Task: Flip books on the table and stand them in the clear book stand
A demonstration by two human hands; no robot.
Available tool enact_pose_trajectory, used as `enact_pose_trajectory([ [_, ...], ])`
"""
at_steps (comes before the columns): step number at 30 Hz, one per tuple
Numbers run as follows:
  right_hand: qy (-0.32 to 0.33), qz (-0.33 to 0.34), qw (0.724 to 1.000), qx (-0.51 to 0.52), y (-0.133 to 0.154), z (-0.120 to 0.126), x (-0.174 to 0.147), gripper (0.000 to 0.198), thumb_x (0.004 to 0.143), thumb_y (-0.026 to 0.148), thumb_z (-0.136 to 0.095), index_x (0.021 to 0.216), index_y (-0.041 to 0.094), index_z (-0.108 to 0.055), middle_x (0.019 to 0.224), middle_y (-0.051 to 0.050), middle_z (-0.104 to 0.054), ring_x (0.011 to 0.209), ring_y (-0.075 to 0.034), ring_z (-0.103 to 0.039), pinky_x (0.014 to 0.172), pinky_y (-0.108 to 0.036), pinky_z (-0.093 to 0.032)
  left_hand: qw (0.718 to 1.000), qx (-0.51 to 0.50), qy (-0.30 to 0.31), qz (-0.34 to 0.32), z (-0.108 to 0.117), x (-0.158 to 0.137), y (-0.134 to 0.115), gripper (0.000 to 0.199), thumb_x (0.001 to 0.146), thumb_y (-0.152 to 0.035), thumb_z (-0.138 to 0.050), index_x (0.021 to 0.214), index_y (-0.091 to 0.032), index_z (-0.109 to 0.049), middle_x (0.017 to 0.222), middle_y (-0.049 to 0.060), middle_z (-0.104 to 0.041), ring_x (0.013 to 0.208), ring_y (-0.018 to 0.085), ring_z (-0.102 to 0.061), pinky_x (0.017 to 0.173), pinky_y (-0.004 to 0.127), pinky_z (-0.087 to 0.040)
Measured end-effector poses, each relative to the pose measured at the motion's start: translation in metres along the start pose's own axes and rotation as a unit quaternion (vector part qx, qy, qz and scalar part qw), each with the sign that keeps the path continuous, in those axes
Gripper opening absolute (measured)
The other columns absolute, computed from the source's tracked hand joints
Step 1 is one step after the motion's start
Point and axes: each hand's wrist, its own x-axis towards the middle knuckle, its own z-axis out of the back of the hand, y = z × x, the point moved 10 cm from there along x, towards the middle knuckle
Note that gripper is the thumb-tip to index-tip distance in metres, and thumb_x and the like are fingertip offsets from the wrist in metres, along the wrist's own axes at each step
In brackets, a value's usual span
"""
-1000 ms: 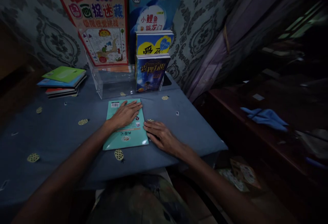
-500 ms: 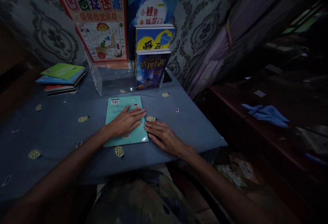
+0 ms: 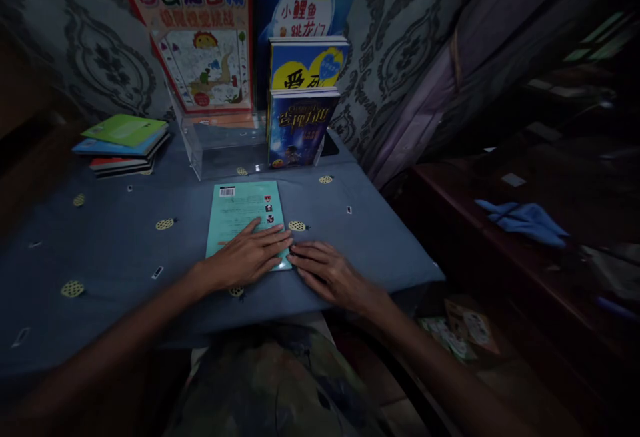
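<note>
A thin turquoise book (image 3: 245,210) lies flat on the cloth-covered table, its barcode at the far left corner. Across its near right part rests my left hand (image 3: 253,253), palm down with the fingers stretched out. My right hand (image 3: 327,270) lies beside the book's right edge, fingers extended and close together, their tips by the near right corner. Neither hand grips anything. The near edge of the book is partly hidden under my left hand.
Behind the book stands a clear acrylic stand (image 3: 193,150) with a red picture book (image 3: 205,17) and a dark blue book (image 3: 300,127). Stacked books (image 3: 125,131) lie at the left. A blue cloth (image 3: 525,220) rests on the dark red furniture (image 3: 450,217) at the right.
My left hand has slid over the turquoise book toward its near edge, uncovering more of the print and small pictures. My right hand stays at the right edge. The view has shifted slightly.
</note>
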Motion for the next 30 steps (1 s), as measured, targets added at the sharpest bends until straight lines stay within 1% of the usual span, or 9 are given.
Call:
enact_pose_trajectory([
  [3, 0.006, -0.004, 1.0, 0.008, 0.004, 0.001, -0.004, 0.031, 0.098, 0.021, -0.05, 0.124, 0.022, -0.065, 0.122, -0.011, -0.069, 0.118, -0.025, -0.061, 0.096, -0.047, -0.055, 1.0, 0.001, -0.002, -0.004, 0.0, -0.004, -0.008, 0.046, 0.107, -0.037, -0.027, 0.15, -0.024, -0.036, 0.154, 0.003, -0.041, 0.146, 0.019, -0.031, 0.122, 0.047, -0.015],
  [8, 0.012, -0.007, 1.0, 0.017, 0.01, 0.003, -0.007, 0.032, 0.097, 0.02, -0.05, 0.126, 0.021, -0.063, 0.121, -0.012, -0.068, 0.119, -0.025, -0.059, 0.095, -0.047, -0.055, 1.0, -0.003, 0.001, -0.002, -0.001, -0.012, -0.02, 0.045, 0.106, -0.037, -0.03, 0.149, -0.024, -0.038, 0.153, 0.004, -0.043, 0.145, 0.019, -0.034, 0.122, 0.047, -0.014],
  [13, 0.011, 0.0, 1.0, 0.015, 0.012, 0.003, -0.013, 0.031, 0.097, 0.02, -0.051, 0.125, 0.02, -0.064, 0.123, -0.013, -0.066, 0.122, -0.026, -0.057, 0.096, -0.048, -0.054, 1.0, 0.006, -0.018, -0.007, -0.004, -0.018, -0.031, 0.047, 0.106, -0.037, -0.03, 0.15, -0.021, -0.035, 0.154, 0.004, -0.041, 0.146, 0.017, -0.031, 0.123, 0.047, -0.011],
  [17, 0.016, -0.004, 1.0, 0.013, 0.011, 0.001, -0.015, 0.032, 0.097, 0.019, -0.052, 0.126, 0.021, -0.063, 0.124, -0.012, -0.066, 0.123, -0.026, -0.056, 0.096, -0.048, -0.055, 0.999, 0.024, -0.04, 0.017, -0.009, -0.023, -0.036, 0.049, 0.107, -0.038, -0.028, 0.151, -0.018, -0.031, 0.154, 0.006, -0.041, 0.146, 0.018, -0.031, 0.123, 0.047, -0.014],
  [21, 0.014, -0.012, 1.0, 0.019, 0.009, 0.001, -0.015, 0.035, 0.097, 0.02, -0.052, 0.13, 0.024, -0.061, 0.128, -0.011, -0.065, 0.125, -0.025, -0.056, 0.096, -0.048, -0.055, 0.995, 0.047, -0.072, 0.047, -0.008, -0.032, -0.039, 0.048, 0.107, -0.037, -0.028, 0.15, -0.017, -0.032, 0.154, 0.007, -0.042, 0.147, 0.018, -0.03, 0.123, 0.046, -0.016],
  [25, 0.014, -0.009, 1.0, 0.02, 0.009, 0.001, -0.015, 0.037, 0.097, 0.019, -0.052, 0.132, 0.025, -0.059, 0.135, -0.01, -0.062, 0.129, -0.026, -0.054, 0.098, -0.048, -0.055, 0.992, 0.068, -0.082, 0.071, -0.006, -0.048, -0.04, 0.049, 0.107, -0.036, -0.029, 0.15, -0.015, -0.032, 0.155, 0.007, -0.04, 0.147, 0.018, -0.029, 0.124, 0.043, -0.016],
  [30, 0.031, 0.006, 0.999, 0.027, 0.014, 0.0, -0.01, 0.042, 0.097, 0.017, -0.051, 0.137, 0.025, -0.056, 0.133, -0.009, -0.064, 0.131, -0.026, -0.053, 0.101, -0.048, -0.053, 0.986, 0.087, -0.09, 0.11, -0.003, -0.074, -0.035, 0.048, 0.106, -0.033, -0.031, 0.15, -0.014, -0.032, 0.155, 0.009, -0.04, 0.147, 0.019, -0.029, 0.122, 0.044, -0.021],
])
